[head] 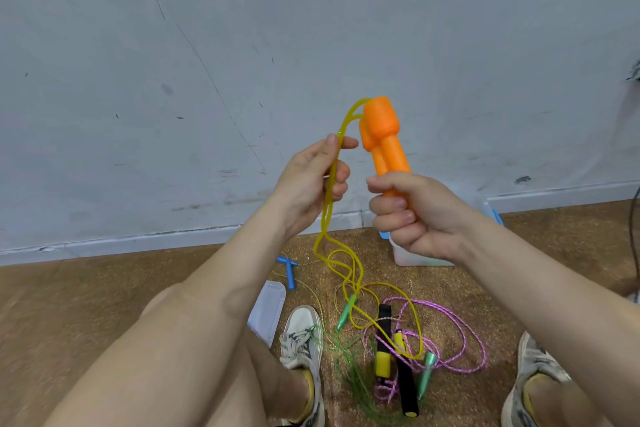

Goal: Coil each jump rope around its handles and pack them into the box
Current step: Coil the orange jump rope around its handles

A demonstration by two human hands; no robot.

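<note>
Gripping both orange handles [384, 139] side by side, the right hand [412, 215] has its fingers [391, 217] clamped round them, seemingly as a core for winding; the left hand [311, 177] pinches the yellow rope [320, 236] to guide it; the box [405, 258] sits on the floor just behind.

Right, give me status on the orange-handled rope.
Right hand grips both orange handles, upright. Left hand pinches yellow cord; no wraps on the handles yet. Cord trails down into rope pile on the floor.
</note>
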